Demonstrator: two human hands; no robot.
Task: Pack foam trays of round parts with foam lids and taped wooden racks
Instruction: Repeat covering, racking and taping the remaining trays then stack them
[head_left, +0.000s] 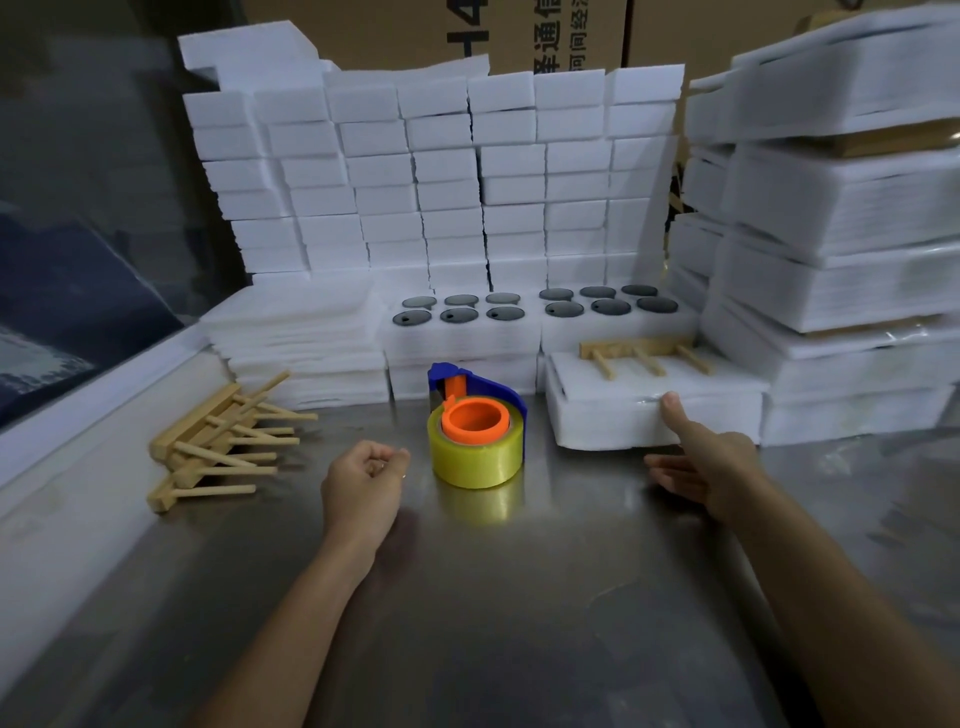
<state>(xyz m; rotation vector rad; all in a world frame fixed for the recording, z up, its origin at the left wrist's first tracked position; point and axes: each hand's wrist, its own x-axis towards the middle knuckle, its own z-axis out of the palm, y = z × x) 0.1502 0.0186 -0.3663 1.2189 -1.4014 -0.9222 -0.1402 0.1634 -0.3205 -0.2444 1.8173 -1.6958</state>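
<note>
The brushed steel table spread dull and reflective under my arms. Behind it rose a wall of white foam blocks, spongy and square-edged, with taller foam stacks to the right. In front of the wall sat two foam trays, each holding six dark round parts in two rows of three wells. Nearer me on the right lay a lidded foam pack with a pale wooden rack lying on top. My right hand touched that pack's front edge with the thumb, fingers straight. A loose heap of wooden racks lay left. The yellow tape roll sat in its blue-and-orange dispenser at centre. My left hand was curled into a fist, holding nothing I could see.
</note>
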